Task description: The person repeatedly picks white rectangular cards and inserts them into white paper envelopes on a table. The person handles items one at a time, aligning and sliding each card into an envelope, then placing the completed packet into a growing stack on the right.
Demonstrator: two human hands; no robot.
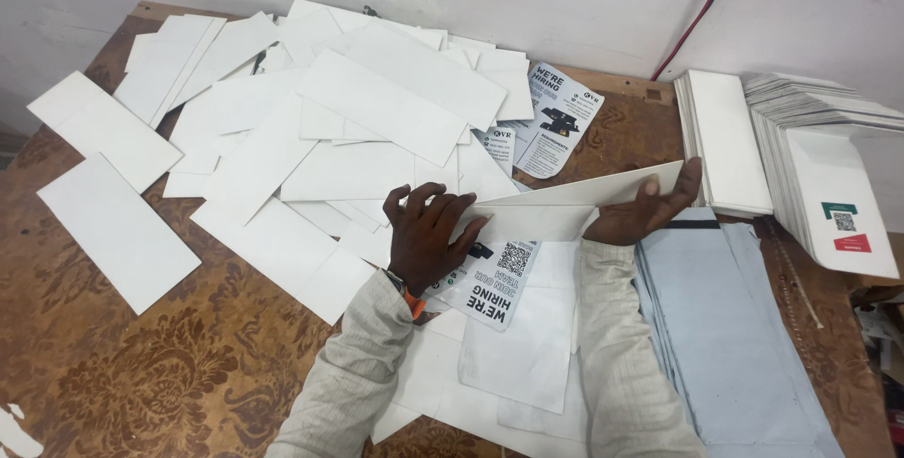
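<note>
White, long and narrow, the card strip [574, 196] is creased lengthwise. The left hand [428, 232] lies flat with fingers spread on its near end, while the right hand [650, 208] pinches its far end between thumb and fingers.

Brown table [141, 364] with a floral-patterned top. Lying on it: scattered white folded sheets [311, 128], printed leaflets [556, 119], a pile of pale blue sheets [725, 326], and stacked white envelopes [730, 138] at the right edge.
</note>
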